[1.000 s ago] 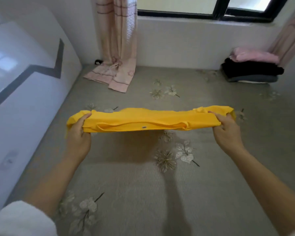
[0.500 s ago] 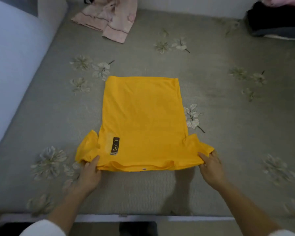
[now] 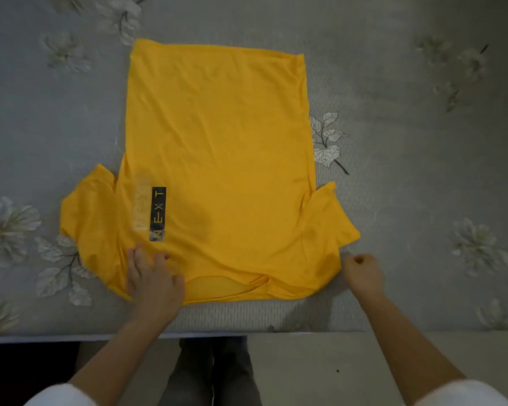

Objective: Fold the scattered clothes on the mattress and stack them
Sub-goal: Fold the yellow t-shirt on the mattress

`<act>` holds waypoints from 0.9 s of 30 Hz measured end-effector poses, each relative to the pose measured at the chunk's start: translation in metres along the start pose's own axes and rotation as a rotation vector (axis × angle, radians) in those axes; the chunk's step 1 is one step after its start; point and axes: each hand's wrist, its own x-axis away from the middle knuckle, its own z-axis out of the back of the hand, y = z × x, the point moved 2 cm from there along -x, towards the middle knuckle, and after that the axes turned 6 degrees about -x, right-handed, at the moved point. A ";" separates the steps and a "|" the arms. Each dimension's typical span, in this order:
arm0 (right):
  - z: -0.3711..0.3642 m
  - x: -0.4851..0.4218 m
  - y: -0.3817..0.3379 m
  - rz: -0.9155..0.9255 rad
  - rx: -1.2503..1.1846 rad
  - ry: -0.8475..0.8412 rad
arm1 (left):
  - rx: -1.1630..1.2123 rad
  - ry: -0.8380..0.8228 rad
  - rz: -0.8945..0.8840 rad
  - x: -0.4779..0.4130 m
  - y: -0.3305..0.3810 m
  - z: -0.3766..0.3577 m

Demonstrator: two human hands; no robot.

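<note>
One shirt [image 3: 217, 148] is all I have in view: yellow, lying flat on the mattress [image 3: 423, 142], with the collar [image 3: 217, 284] toward me near the mattress edge and the hem on the far side. The left sleeve [image 3: 88, 212] and the right sleeve [image 3: 332, 221] stick out to the sides. From this I judge the folding is at its start: the cloth is spread, but no fold is made yet. A black print [image 3: 158, 213] with letters sits on the chest, just above my left hand.

The left hand [image 3: 154, 279] lies on the shirt at the left shoulder, fingers straight and spread, pressing the cloth down. I think this is to smooth the wrinkles there and to keep the shirt from sliding while the other side is handled. The right hand [image 3: 362, 271] is at the outer edge of the right shoulder, just below the right sleeve, with its fingers curled. I cannot tell whether it pinches the cloth or is only clenched beside it.

The shirt lies close to me, I suppose so that both shoulders are in easy reach. The next move, as I judge, is to bring one sleeve and one side over the middle. The cloth looks thin and is wrinkled around the collar, so it may bunch if it is pulled from one side only. No stack shows in this view.
</note>
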 end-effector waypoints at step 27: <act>-0.029 0.023 -0.086 0.540 -0.268 -0.210 | -0.108 -0.327 -1.060 0.033 0.114 -0.107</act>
